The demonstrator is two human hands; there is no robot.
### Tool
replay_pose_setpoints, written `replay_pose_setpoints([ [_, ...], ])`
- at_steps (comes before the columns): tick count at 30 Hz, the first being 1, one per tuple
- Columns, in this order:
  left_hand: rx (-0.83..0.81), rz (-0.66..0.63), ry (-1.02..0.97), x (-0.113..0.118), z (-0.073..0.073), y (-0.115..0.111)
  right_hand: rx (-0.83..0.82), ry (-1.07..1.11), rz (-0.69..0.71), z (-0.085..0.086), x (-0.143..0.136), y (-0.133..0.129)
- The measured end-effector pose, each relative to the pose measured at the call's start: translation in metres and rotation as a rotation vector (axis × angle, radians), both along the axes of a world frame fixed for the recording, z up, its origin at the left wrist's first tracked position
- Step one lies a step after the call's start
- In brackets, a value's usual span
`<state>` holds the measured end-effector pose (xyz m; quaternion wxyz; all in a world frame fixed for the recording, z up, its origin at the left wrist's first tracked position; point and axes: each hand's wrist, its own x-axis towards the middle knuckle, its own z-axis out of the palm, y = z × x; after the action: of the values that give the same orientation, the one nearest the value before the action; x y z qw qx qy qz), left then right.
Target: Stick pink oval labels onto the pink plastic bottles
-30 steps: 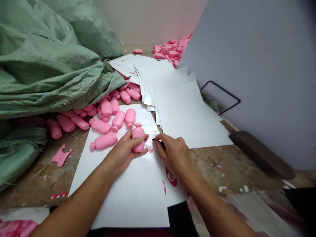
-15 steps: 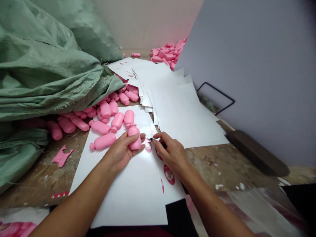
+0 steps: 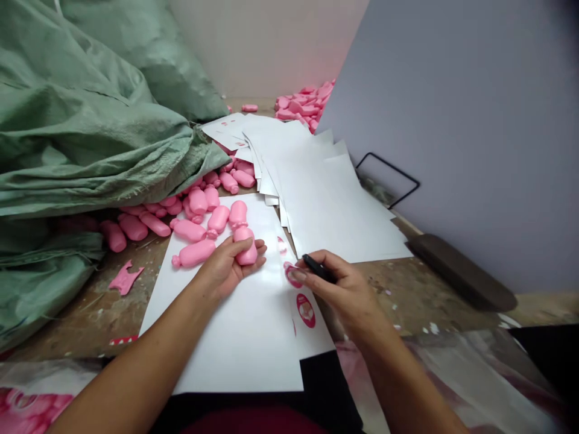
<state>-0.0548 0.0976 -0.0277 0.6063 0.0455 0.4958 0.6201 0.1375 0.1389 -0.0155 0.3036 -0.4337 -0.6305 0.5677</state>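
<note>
Our left hand (image 3: pixel 222 271) holds pink bottle (image 3: pixel 247 251); right hand (image 3: pixel 350 292), right of bottle, grips black tool (image 3: pixel 318 267). We should hold bottle still.

Here on my feed I've got forearms (image 3: pixel 167 340) bare, left hand (image 3: pixel 226 265) bare, right hand (image 3: pixel 346 289) bare too, and look low: dark red garment (image 3: pixel 253 422) curving in, black cloth (image 3: pixel 328 386) showing around it.

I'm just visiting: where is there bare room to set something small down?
The near sheet is bare between the left arm and the stickers. The paper stack also has a bare top, beyond the right hand and left of the grey panel. It's crowded by the sack, where bottles lie onto the sheet's far left.
</note>
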Motion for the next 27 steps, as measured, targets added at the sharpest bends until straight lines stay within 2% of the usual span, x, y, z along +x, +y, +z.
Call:
replay_pose_setpoints([
  [2,0.024,-0.031,0.076,0.004,0.004,-0.005,0.034,0.025,-0.057,0.002,-0.002,-0.003],
  [5,0.065,-0.112,0.113,0.015,0.015,-0.021,0.038,0.088,-0.031,0.006,-0.009,-0.014],
  [9,0.118,-0.130,-0.060,0.031,0.028,-0.052,-0.038,0.196,0.037,0.009,-0.019,-0.032],
  [13,0.099,-0.080,-0.157,0.040,0.028,-0.074,-0.066,0.264,0.064,0.007,-0.025,-0.045],
  [17,0.069,-0.054,-0.101,0.043,0.026,-0.081,-0.020,0.250,0.098,0.005,-0.027,-0.050],
  [27,0.077,-0.069,-0.029,0.048,0.028,-0.082,0.054,0.234,0.073,0.005,-0.031,-0.052],
])
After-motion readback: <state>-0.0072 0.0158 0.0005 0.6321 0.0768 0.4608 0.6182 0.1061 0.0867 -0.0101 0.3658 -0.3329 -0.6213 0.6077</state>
